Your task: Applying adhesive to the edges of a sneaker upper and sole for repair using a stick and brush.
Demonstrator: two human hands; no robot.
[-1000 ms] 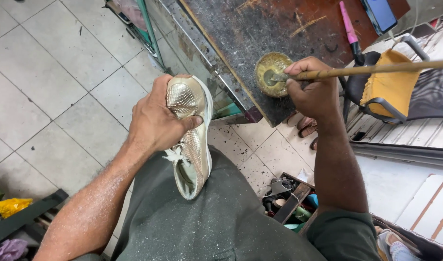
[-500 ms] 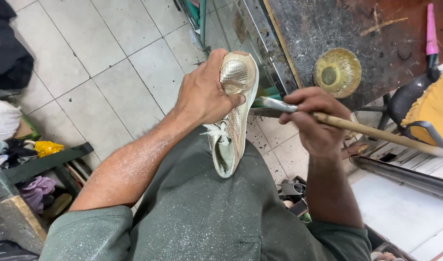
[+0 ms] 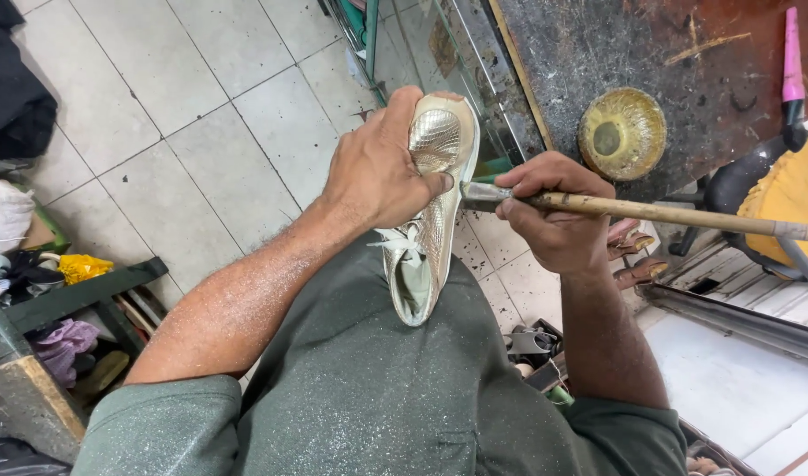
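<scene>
Gripping the toe of a gold shoe [image 3: 426, 220] in our left hand [image 3: 377, 167], we hold it on our lap with the thumb pressed on its upper. Our right hand [image 3: 554, 216] is closed around a long wooden-handled brush [image 3: 668, 211], whose metal-banded tip touches the shoe's side near the sole. We see a shiny, scaly gold surface, pale laces and a light green lining at the open heel end. Beyond the shoe, a round brass-coloured tin [image 3: 621, 132] sits on a dark, stained bench [image 3: 580, 53], above the tiled floor [image 3: 175, 123].
</scene>
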